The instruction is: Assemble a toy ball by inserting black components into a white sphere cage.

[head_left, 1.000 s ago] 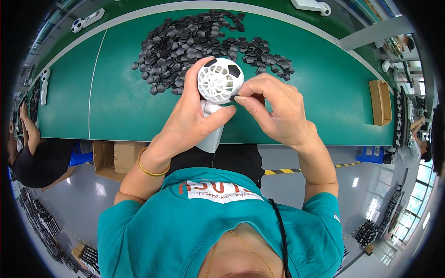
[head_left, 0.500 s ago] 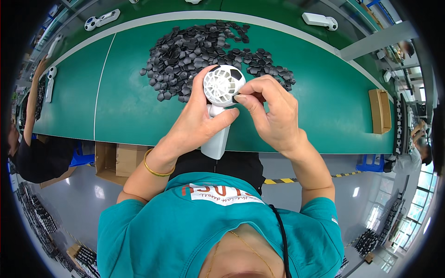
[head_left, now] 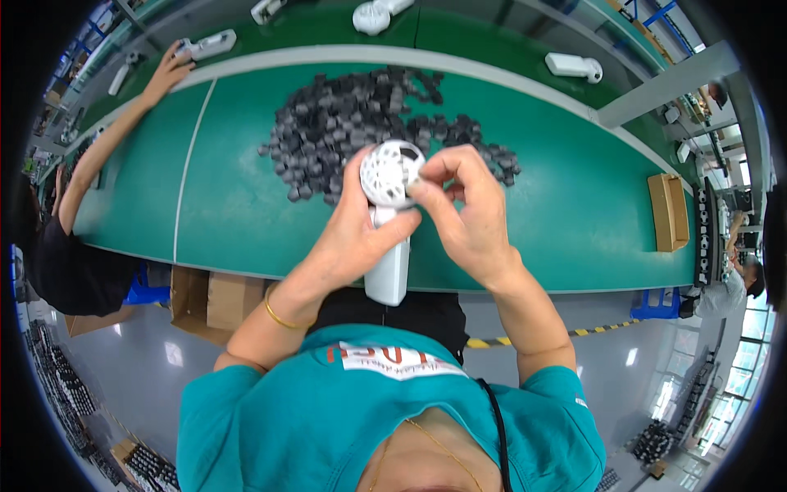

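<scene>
Device [head_left: 388, 266], ball-headed | in left hand [head_left: 348, 246] | right hand [head_left: 465, 217] against its right side

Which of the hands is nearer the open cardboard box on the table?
Right: the right hand is at the right side of the white handheld fan, left of the open cardboard box; the left hand, gripping the fan, is farther left.

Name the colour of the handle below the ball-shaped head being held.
The handle is white; it shows best in the head view.
</scene>
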Tool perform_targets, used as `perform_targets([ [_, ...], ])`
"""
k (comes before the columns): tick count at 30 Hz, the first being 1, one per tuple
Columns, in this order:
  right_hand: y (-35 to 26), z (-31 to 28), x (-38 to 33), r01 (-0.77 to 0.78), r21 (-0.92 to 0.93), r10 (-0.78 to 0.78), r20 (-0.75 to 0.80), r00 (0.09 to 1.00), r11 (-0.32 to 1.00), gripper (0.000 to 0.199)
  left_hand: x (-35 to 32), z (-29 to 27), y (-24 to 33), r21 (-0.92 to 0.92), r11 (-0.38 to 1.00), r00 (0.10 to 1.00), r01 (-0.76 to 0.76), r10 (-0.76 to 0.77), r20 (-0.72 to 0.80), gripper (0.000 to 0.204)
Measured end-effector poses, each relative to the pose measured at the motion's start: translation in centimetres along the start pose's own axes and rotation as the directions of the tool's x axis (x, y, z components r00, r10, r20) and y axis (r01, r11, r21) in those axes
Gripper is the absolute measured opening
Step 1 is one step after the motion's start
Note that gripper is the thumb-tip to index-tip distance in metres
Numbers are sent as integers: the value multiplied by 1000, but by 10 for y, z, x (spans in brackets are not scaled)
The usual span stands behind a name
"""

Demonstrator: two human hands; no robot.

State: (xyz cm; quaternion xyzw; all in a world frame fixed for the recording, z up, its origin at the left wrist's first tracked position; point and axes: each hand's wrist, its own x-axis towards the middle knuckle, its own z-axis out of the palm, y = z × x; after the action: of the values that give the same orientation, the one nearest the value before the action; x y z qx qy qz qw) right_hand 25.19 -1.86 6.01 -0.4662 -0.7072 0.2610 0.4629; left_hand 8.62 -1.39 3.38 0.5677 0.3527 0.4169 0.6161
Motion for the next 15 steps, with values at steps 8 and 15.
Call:
perform_targets([
  [8, -3, -7, 21, -204, 268, 148, 215, 965, 942, 47, 7, -11, 19, 77, 997, 999, 8, -12, 41, 79],
  [15, 16, -4, 60, -173, 424, 117, 155, 981, 889, 50, 62, -39, 49, 378, 922, 995, -86, 61, 77, 79],
])
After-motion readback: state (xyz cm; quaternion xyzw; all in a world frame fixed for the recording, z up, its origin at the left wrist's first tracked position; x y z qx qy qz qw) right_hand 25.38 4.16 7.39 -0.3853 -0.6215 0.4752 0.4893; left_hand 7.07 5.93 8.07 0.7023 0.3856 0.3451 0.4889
